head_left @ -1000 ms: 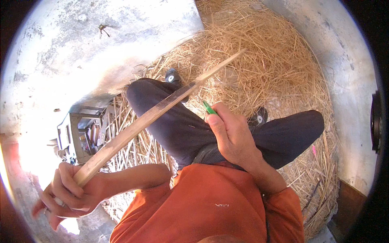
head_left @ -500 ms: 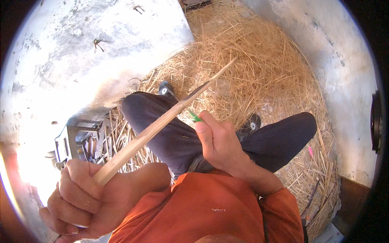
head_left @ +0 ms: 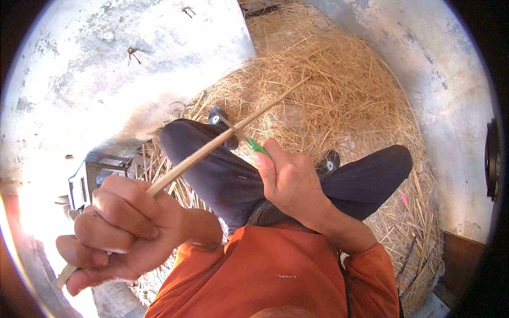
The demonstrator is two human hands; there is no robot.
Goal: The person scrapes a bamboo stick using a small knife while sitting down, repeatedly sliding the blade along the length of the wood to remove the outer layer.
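My left hand point(head_left: 127, 228) is closed around the thick end of a long, pale bamboo strip point(head_left: 199, 153). The strip slants up to the right and tapers to a thin tip above the straw; its narrow edge faces up, and its butt sticks out below my fingers. In front of my belly, my right hand point(head_left: 294, 185) grips a knife with a green handle point(head_left: 257, 148), thumb along the handle. Its blade point(head_left: 228, 122) crosses the strip at about mid-length and seems to touch it. Most of the handle is hidden in my fist.
Loose straw and shavings point(head_left: 339, 79) cover the ground ahead, between curved pale walls point(head_left: 424, 79). A whitish slab point(head_left: 143, 47) lies far left. Beside my left knee point(head_left: 183, 138) stand a dark frame point(head_left: 87, 180) and split sticks point(head_left: 143, 164). A pink scrap point(head_left: 404, 200) lies right.
The bamboo strip has turned from its broad face to its narrow edge. My left hand has shifted slightly up and right. The knife blade now lies across the strip, pointing up and left.
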